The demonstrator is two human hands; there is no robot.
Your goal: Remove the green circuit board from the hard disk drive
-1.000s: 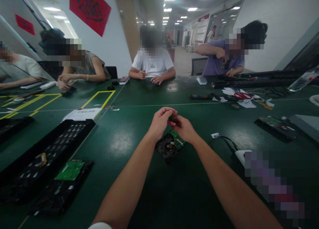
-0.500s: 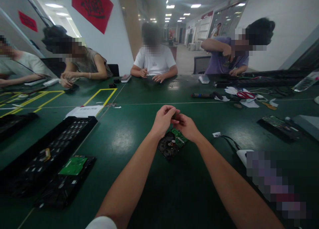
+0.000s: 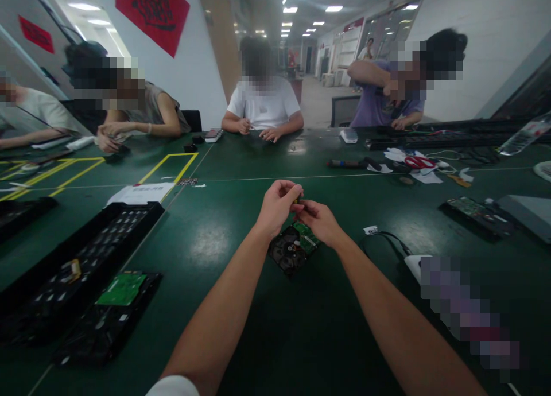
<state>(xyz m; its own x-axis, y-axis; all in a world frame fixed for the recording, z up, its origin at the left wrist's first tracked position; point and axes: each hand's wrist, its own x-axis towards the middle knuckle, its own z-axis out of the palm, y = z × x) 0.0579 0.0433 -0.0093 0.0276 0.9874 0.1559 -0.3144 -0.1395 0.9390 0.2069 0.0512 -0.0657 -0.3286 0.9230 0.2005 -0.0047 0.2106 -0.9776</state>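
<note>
My left hand point(image 3: 276, 210) and my right hand point(image 3: 322, 221) meet over the table, with fingers closed together. Between their fingertips shows a small dark thing with a yellowish spot, too small and covered to name. Just below the hands lies a hard drive point(image 3: 286, 252), its black round housing and green circuit board facing up. My right wrist hides part of the board's edge. To the left, another hard drive point(image 3: 120, 288) with a green board rests beside a long black tray point(image 3: 148, 212).
A white device with a cable point(image 3: 414, 263) lies at right, near another circuit-board drive point(image 3: 473, 215). Farther back are a dark-handled tool point(image 3: 344, 163), red-handled scissors point(image 3: 419, 162) and paper scraps. Several people sit across the green table point(image 3: 241, 338). A white sheet point(image 3: 138, 193) lies behind the tray.
My view has shifted slightly, so the table things sit a little further left. My fingers have turned a bit, and a yellowish spot now shows between them.
</note>
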